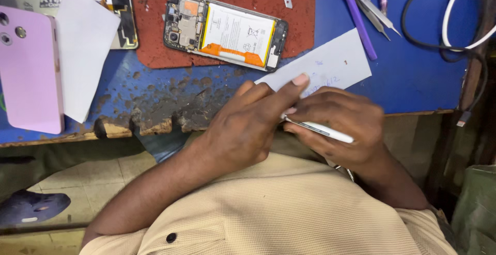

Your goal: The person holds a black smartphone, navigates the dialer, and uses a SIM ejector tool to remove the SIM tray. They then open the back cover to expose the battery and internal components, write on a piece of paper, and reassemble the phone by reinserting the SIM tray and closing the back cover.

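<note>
An opened phone (pixel 226 31) with its white battery and circuit board bare lies on a red mat (pixel 232 2) at the top middle. My left hand (pixel 248 120) presses its fingers on a white slip of paper (pixel 336 61) at the blue table's near edge. My right hand (pixel 341 126) grips a white pen (pixel 323 129) just below that slip, close against my left fingers. Faint handwriting shows on the paper.
A pink phone back cover (pixel 28 71) and a white sheet (pixel 82 48) lie at the left. Purple and metal pry tools (pixel 361 12) rest at the top right beside black and white cables (pixel 454 22). The table's front edge (pixel 155 115) is chipped.
</note>
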`<state>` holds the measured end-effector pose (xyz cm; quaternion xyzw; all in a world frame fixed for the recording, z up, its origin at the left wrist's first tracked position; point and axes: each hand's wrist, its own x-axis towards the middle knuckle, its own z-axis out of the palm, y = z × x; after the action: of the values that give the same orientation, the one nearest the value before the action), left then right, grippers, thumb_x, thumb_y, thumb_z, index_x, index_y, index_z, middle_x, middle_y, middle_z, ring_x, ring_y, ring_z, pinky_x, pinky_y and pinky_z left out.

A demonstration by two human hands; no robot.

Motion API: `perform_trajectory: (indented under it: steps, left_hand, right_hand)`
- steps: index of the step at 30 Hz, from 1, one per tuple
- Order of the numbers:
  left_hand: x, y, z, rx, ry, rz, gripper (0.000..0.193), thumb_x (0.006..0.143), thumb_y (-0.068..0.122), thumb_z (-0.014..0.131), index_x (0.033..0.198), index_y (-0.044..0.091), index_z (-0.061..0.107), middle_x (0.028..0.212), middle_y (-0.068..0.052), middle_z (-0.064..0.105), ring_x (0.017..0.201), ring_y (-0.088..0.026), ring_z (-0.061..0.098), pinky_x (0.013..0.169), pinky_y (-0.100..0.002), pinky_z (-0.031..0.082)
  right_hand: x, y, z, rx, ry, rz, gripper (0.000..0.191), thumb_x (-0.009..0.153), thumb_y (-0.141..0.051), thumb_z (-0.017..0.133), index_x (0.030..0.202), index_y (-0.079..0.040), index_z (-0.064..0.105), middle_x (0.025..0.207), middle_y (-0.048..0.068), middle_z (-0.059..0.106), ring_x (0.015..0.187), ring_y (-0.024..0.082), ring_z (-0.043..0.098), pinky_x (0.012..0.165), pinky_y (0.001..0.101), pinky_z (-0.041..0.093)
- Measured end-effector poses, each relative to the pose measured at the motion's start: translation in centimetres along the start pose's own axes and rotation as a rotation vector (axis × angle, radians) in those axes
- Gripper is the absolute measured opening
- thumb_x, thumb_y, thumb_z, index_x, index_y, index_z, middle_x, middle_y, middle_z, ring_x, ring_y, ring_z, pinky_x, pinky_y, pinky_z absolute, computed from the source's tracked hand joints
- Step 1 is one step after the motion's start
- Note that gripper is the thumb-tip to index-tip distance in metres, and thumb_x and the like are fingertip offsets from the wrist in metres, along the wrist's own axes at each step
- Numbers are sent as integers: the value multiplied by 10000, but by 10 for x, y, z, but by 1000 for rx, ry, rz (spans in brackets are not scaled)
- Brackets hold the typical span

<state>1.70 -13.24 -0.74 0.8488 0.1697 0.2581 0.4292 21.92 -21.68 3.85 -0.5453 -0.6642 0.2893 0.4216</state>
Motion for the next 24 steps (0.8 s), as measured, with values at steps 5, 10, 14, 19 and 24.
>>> perform_trajectory:
  steps: [5,10,14,19,24]
  left_hand:
    - [0,5,-1,55,43,55,787,974,7,735,1623,-1,289,882,-33,556,788,-205,538,772,-359,452]
    - [8,14,-9,126,24,126,751,1004,102,729,1614,11,301,864,-27,514,798,-213,514,761,-391,451]
    - [10,13,-33,334,22,150,748,956,-5,726,1598,21,343,932,-47,583,834,-245,520,763,-427,446]
    - [0,7,-81,251,211,-164,800,865,-194,627,1571,106,399,1096,-107,682,905,-241,670,792,-355,587]
    - [-2,12,-114,321,321,-137,662,955,-203,580,1519,102,413,1215,-154,674,1018,-269,721,827,-322,610]
  right_hand:
    - [-4,-4,7,-138,-12,44,231,797,-46,885,898,30,693,844,141,727,768,233,737,651,329,567]
    - [5,-13,3,-52,-11,118,208,840,-103,879,884,-33,688,844,95,731,761,195,749,639,309,572]
    - [17,0,-27,-252,-184,90,700,740,-407,856,1253,23,652,1114,143,725,1025,258,698,880,422,562]
    - [12,28,-33,-815,-501,30,950,670,-607,731,1407,-49,511,1531,153,478,1442,285,397,1111,567,271]
    - [8,15,-26,-802,-589,79,751,732,-474,770,1366,-116,586,1422,109,554,1332,250,458,1023,535,325]
